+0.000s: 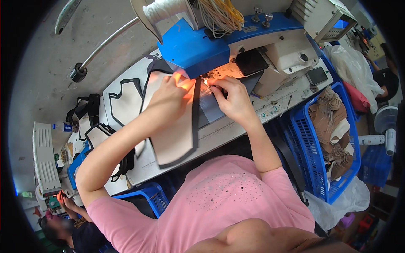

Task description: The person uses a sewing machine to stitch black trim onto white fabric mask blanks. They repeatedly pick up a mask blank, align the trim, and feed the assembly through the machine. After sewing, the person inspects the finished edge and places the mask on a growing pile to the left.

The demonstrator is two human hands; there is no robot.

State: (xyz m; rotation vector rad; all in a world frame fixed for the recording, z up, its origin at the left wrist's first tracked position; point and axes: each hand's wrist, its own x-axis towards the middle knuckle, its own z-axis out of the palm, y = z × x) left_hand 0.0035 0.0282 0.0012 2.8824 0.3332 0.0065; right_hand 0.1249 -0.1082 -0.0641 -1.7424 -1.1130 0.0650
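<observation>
A cream fabric panel with a dark bound edge lies under the blue head of a sewing machine. My left hand rests on the panel, its bent fingers gripping it by the dark edge near the needle area. On the other side of that edge, my right hand has thumb and fingers pinched together close to the lit needle. What the right fingertips hold is too small to make out. Lamp light glares on the fingertips, and the needle itself is mostly hidden.
More edged cream panels lie to the left. A black phone rests on the machine bed. A blue basket of brown pieces stands at the right. A spool of white cord is above the machine. Other people work at both sides.
</observation>
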